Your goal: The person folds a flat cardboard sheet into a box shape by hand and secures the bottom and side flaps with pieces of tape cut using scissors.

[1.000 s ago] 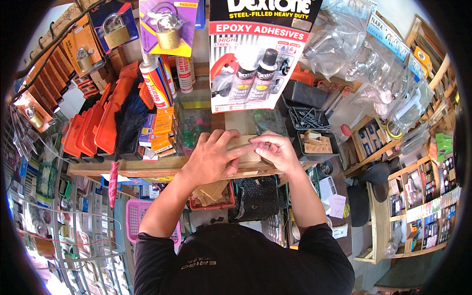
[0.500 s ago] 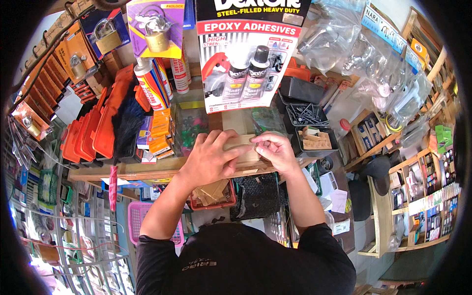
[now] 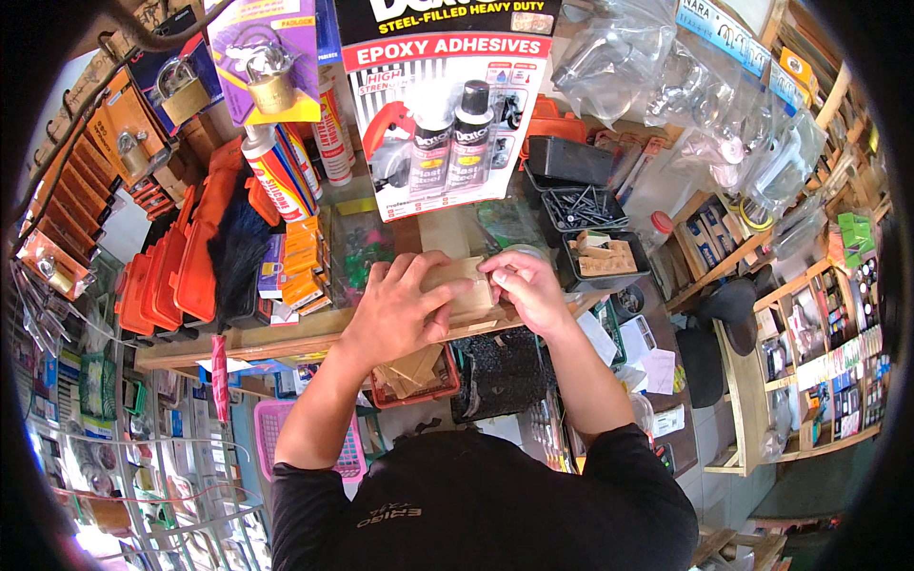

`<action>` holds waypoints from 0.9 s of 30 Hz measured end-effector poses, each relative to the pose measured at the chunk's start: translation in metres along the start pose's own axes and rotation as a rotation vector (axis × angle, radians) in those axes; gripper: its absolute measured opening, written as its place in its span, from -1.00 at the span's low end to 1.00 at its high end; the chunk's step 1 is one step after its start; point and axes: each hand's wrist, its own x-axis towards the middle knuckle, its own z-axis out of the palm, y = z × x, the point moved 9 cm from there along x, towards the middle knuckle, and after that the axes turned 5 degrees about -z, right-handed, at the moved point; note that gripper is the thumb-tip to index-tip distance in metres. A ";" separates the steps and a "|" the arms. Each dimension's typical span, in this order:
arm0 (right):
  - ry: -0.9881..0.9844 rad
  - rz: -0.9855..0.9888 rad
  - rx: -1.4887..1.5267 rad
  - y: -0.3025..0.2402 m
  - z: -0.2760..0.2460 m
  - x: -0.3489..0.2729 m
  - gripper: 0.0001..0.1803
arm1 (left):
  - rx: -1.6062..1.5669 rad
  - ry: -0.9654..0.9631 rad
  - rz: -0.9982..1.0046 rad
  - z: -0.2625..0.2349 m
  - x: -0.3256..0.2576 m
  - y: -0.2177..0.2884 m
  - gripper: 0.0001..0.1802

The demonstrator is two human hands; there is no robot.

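Head view, looking down on my two hands at a crowded wooden surface [image 3: 286, 338]. My left hand [image 3: 395, 309] lies flat over the left part of a small brown cardboard box [image 3: 468, 285], its fingers [image 3: 419, 266] spread and pressed on the top face rather than curled round it. My right hand [image 3: 524, 290] meets the same box from the right, fingers together and bent at the upper right corner, apparently pinching a flap or a strip there; the exact contact is hidden by the knuckles, so I cannot tell what they clamp. The box sits near the front edge of the surface, about midway along it, with its long axis running left to right between the hands. Both hands touch it; the left covers more of it, the right works its end. Behind the box stands a printed adhesive display card [image 3: 447, 105]; toward the right edge are black trays of screws [image 3: 583, 205]; toward the left edge, orange packets [image 3: 303, 262] and orange cases [image 3: 181, 271]. Below the front edge hangs a red basket [image 3: 419, 385].
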 end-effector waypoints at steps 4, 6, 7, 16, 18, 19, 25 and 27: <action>0.128 0.004 -0.072 -0.011 0.004 -0.002 -0.92 | 0.001 0.009 0.006 -0.001 -0.001 0.000 -0.60; 0.173 -0.046 -0.187 -0.016 0.004 -0.004 -0.88 | 0.004 0.011 0.009 -0.001 -0.001 0.001 -0.59; 0.192 -0.084 -0.258 -0.019 0.004 -0.005 -0.86 | 0.008 0.006 0.009 -0.001 -0.002 0.001 -0.59; 0.200 -0.153 -0.743 -0.045 0.013 -0.008 -0.91 | 0.007 -0.007 -0.006 -0.002 -0.004 0.002 -0.50; 0.183 -0.101 -0.725 -0.040 0.009 -0.006 -0.93 | 0.024 0.034 0.018 -0.003 -0.005 0.003 -0.49; 0.187 -0.049 -0.686 -0.035 0.005 -0.005 -0.93 | 0.025 0.036 0.018 -0.003 -0.005 0.002 -0.49; 0.244 0.096 -0.483 -0.031 0.004 -0.004 -0.86 | 0.017 0.025 -0.001 0.000 -0.008 -0.001 -0.48; 0.255 0.106 -0.462 -0.030 0.004 -0.005 -0.87 | 0.008 0.002 -0.017 0.000 -0.008 -0.001 -0.47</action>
